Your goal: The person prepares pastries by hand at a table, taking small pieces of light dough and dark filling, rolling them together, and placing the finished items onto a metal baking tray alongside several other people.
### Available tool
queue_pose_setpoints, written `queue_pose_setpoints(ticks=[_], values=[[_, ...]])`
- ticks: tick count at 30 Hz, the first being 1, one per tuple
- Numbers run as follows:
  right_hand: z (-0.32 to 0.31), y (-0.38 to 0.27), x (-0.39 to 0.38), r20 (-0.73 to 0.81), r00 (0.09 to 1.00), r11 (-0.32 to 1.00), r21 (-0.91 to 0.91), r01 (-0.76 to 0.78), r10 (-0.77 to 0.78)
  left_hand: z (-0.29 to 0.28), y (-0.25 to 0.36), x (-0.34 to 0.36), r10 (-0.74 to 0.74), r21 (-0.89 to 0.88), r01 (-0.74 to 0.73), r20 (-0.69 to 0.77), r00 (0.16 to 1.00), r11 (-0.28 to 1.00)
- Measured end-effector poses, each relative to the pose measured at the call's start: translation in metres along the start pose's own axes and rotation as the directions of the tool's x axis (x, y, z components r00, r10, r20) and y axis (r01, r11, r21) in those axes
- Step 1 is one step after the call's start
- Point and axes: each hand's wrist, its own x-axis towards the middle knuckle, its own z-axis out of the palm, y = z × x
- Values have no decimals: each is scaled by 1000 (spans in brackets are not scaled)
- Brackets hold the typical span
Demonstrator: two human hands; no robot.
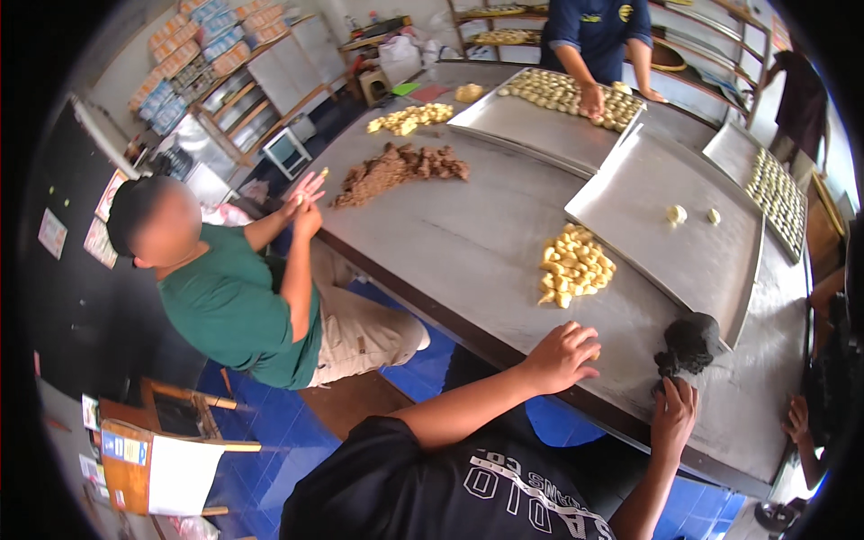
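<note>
Yellow dough pieces point(576, 265) and, to their right, black dough point(691, 342) on a metal table point(486, 234).
The left hand point(565, 358) hangs near the table's close edge, fingers curled, the yellow pieces just beyond; whether it pinches anything, I cannot tell. The right hand point(675, 409), clearly nearer the black dough, touches its ragged near end with bent fingers, their hold hidden; the lump stretches away from them, slanting rightward toward the tray's point(666, 193) near corner.
</note>
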Motion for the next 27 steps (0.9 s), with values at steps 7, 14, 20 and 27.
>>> queue_pose_setpoints(ticks=[7, 14, 20, 27], values=[[-2, -6, 6, 37, 991, 985, 113, -131, 127, 0, -7, 1, -168, -331, 212, 159, 973, 919], [-1, -1, 21, 30, 998, 998, 22, 53, -54, 5, -2, 1, -81, -148, 78, -15, 997, 986], [-3, -29, 30, 192, 981, 1000, -1, 12, -11, 5, -11, -16, 18, -27, -19, -35, 999, 999], [-15, -3, -1, -57, 968, 961, 144, -235, 245, -7, 15, 13, 173, 64, -178, 82, 982, 982]])
